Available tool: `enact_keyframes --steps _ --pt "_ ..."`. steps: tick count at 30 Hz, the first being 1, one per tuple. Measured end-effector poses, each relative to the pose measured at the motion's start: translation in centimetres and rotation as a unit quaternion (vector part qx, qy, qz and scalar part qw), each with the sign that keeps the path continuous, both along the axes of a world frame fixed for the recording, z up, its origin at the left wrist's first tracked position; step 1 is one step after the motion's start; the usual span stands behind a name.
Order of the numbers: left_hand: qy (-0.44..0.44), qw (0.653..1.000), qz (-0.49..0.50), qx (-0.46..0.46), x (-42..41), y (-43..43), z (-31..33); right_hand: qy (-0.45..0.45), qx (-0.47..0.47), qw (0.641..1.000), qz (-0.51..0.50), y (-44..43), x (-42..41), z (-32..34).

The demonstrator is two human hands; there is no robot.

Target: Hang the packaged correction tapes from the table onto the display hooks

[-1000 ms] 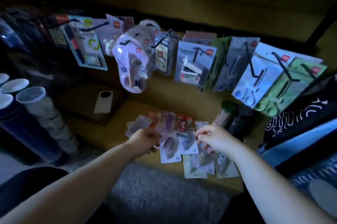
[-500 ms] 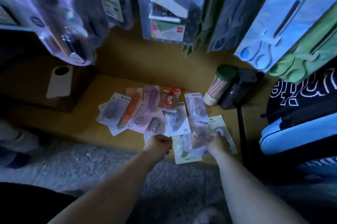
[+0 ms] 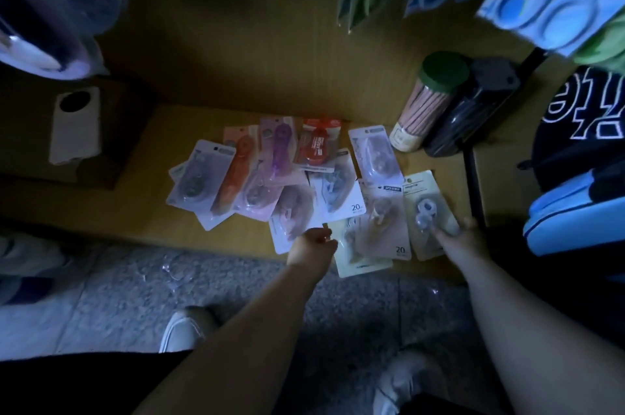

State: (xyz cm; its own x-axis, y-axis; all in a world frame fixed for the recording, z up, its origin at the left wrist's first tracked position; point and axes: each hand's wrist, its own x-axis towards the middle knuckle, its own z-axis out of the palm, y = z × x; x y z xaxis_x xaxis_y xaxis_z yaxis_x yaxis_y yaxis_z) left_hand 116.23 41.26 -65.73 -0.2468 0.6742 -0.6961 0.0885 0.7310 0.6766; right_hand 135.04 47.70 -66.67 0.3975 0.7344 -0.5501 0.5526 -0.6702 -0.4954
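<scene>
Item: packaged correction tapes (image 3: 287, 184), a loose overlapping spread on the low wooden table (image 3: 142, 225), lying just beyond both hands. Left hand (image 3: 313, 247): fingers curled in, knuckles up, at the near edge of a pale pink pack (image 3: 292, 215); whether it gripped anything could not be told. Right hand (image 3: 455, 235): fingers laid on the pale yellow-carded pack (image 3: 422, 208) at the spread's right end; grip unclear. Beyond the right hand: a green-lidded tube of sticks (image 3: 427, 107). Far left of the left hand: a white phone (image 3: 75, 125).

Packaged correction tapes (image 3: 314, 191), about a dozen pastel, orange and red cards, flat, overlapping, on wooden table (image 3: 142, 211)
</scene>
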Motion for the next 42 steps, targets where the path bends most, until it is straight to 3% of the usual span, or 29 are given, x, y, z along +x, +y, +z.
enact_keyframes --steps 4,15,23,26,29,32,42 --pt "-0.019 0.998 0.048 -0.045 -0.2 0.1 -1.6 -0.015 0.004 1.000 -0.007 1.6 0.4 -0.9" --pt "-0.011 0.996 0.031 -0.079 1.8 3.0 -4.0 -0.051 -0.051 0.997 0.038 2.8 -0.9 -3.8" --pt "0.006 0.996 0.023 -0.081 2.5 3.4 -5.0 0.058 -0.080 0.994 -0.041 3.3 -1.7 -3.9" --pt "0.024 0.996 0.032 -0.081 2.6 3.5 -5.1 0.100 -0.086 0.991 -0.028 2.8 -1.7 -3.8" --pt "0.032 0.996 0.022 -0.081 3.0 3.3 -5.0 0.080 -0.114 0.990 0.024 2.0 -2.6 -3.6" --pt "0.036 0.995 0.046 -0.077 3.2 3.1 -4.8 0.042 -0.075 0.996 0.038 1.6 -3.2 -3.4" --pt "-0.023 0.991 0.115 -0.059 2.1 2.8 -6.3 0.215 -0.120 0.969 -0.008 1.1 -2.0 -2.5"
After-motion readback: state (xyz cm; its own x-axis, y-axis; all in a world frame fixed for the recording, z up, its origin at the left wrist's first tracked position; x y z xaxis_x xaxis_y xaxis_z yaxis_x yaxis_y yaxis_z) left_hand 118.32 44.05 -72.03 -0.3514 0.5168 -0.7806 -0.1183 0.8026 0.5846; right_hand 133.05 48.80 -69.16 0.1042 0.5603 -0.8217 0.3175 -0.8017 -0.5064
